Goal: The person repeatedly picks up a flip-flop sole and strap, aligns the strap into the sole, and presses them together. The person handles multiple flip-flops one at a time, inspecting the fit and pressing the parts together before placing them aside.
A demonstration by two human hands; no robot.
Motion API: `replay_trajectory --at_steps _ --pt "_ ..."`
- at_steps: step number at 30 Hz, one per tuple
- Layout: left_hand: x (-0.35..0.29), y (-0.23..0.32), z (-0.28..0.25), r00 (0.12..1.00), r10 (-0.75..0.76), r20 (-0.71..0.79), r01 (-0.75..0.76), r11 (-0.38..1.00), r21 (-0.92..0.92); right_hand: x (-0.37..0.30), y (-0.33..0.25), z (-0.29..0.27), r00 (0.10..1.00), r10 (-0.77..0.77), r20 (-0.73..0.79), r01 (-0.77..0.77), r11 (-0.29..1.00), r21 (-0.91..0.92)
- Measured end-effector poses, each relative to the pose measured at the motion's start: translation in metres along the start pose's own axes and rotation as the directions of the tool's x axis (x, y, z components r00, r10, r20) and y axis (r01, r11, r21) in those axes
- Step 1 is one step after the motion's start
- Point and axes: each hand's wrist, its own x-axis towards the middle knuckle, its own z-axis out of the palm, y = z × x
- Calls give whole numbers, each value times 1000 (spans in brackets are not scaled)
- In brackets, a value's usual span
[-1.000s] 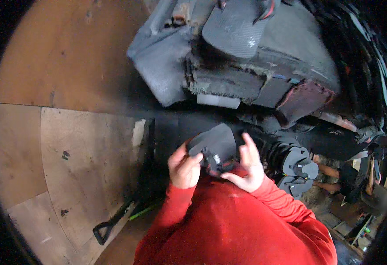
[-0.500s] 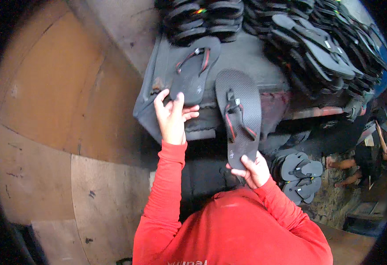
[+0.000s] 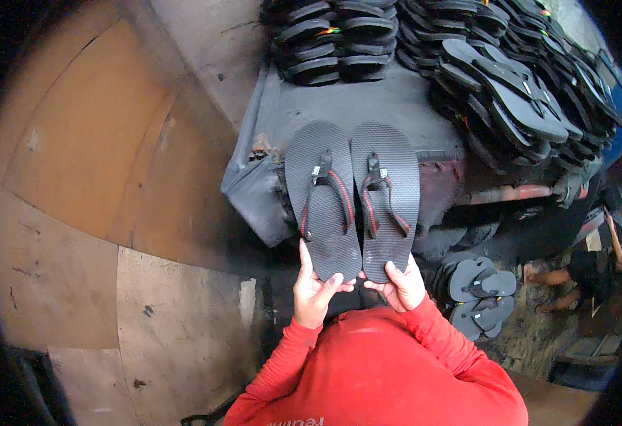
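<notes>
Twelve o'clock is taken as straight ahead of the wearer, with the held pair at the centre of the dial. The left hand (image 3: 316, 292) sits at seven o'clock, gripping the heel of the left sandal (image 3: 328, 202), thumb on top and fingers curled beneath. The right hand (image 3: 402, 287) sits at five, closed in the same manner on the heel of the right sandal (image 3: 382, 213). Both toes point to twelve, toward the grey worktop (image 3: 389, 99); whether the soles rest on its edge cannot be told from where I stand.

On handling: in my judgement, the hold calls for even pressure from both thumbs, heels kept level and inner rims parallel, so any mismatch in length or outline shows. The thumbs are best kept back from the pale heel marks, and the straps left unpressed. A one-sided pinch could let a toe droop or twist.

On appearance: both sandals are black with a fine textured footbed, matched in shape and near equal in length. Each carries a dark strap with red along it and a small white tag by the toe post. The straps do not sit alike; the left one spreads wider. I note no tear on the upper faces; the undersides are hidden.

Surroundings: stacks of sandals (image 3: 339, 42) at twelve, a heap of sandals (image 3: 510, 85) at two, grey sandals (image 3: 478, 280) at four, wooden boards (image 3: 90, 184) at nine.
</notes>
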Motion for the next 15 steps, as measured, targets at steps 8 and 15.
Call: replay_trajectory --at_steps 8,15 --pt "-7 -8 -3 1000 12 19 -11 999 -51 -1 -1 7 1000 -30 -8 29 997 -66" --pt "-8 -18 -7 1000 9 11 -9 1000 -20 -5 -7 9 1000 17 26 -16 999 -33"
